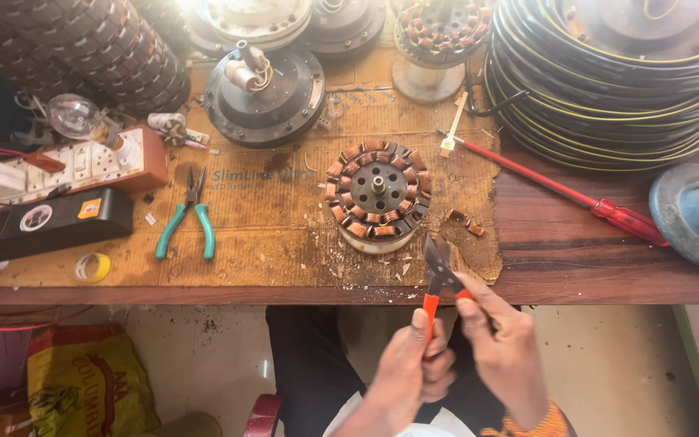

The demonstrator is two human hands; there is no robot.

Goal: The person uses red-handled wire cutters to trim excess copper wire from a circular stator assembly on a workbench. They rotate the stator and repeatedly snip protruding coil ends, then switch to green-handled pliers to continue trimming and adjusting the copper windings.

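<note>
Both hands grip orange-handled cutters, handles mostly hidden

This is a repair workshop for electric fan motors; a worn wooden bench carries a scuffed cardboard mat, a wound stator with copper coils, motor housings and a second stator. Hand tools lie about: green pliers, a red screwdriver; a thick wire coil, a bulb on a switch board and tape complete the clutter.
</note>
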